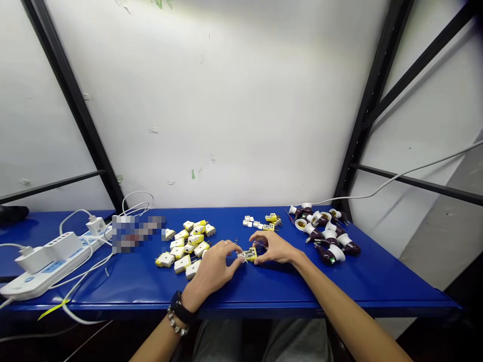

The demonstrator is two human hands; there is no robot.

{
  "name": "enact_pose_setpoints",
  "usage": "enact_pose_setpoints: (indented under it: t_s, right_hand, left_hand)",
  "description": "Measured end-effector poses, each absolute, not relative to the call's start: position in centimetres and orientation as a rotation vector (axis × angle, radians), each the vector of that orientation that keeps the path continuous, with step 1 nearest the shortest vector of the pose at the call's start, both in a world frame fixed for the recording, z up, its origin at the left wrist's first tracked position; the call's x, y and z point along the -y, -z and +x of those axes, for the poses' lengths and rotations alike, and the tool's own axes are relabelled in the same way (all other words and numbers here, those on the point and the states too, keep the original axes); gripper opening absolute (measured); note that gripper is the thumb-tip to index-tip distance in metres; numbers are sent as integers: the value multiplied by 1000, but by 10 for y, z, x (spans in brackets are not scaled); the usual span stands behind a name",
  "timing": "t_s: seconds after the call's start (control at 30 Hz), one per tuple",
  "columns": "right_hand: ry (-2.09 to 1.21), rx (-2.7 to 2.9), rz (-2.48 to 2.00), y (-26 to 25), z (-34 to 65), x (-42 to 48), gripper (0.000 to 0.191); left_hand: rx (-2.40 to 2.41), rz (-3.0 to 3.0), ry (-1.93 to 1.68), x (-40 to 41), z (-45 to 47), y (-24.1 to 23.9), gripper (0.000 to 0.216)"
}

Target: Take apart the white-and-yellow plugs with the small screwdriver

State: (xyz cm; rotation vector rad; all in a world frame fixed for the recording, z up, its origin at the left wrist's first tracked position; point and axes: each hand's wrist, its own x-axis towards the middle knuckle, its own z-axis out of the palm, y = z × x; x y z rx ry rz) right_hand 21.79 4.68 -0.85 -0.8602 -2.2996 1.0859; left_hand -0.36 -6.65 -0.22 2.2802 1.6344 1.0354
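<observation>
Grey trouser legs (pixel 260 342) sit nearest, below a blue metal shelf (pixel 264 296). At its centre, the left hand (pixel 211 266) and right hand (pixel 273 248) curl closed, their fingertips pinching a small yellow-and-white plug (pixel 249 255) from either side. Left of them lies a large heap of yellow-and-white plugs (pixel 186 246); only a few small plug parts (pixel 260 221) sit upper centre. Right, dark maroon-and-white lamp holders (pixel 324 234) lie piled.
</observation>
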Motion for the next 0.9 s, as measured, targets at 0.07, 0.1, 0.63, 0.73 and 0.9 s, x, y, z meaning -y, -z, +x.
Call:
enact_pose_setpoints:
  t_s: [0.07,0.1,0.63,0.73,0.9]
  right_hand:
    - [-1105,2286,-859,8,217,-46,65]
    - [-1116,2280,-857,8,216,-45,65]
    - [-1245,2236,-858,3,213,-39,70]
    - [-1266,2237,-847,4,213,-40,70]
    - [-1253,2247,-826,7,213,-41,70]
  left_hand:
    - [-1605,2227,-1126,61,0,0,14]
    - [-1600,2194,-1160,59,1,1,14]
    - [-1527,2151,-1103,50,2,14,10]
    - [-1516,2156,-1100,50,3,16,10]
    - [-1538,2168,-1047,50,2,17,14]
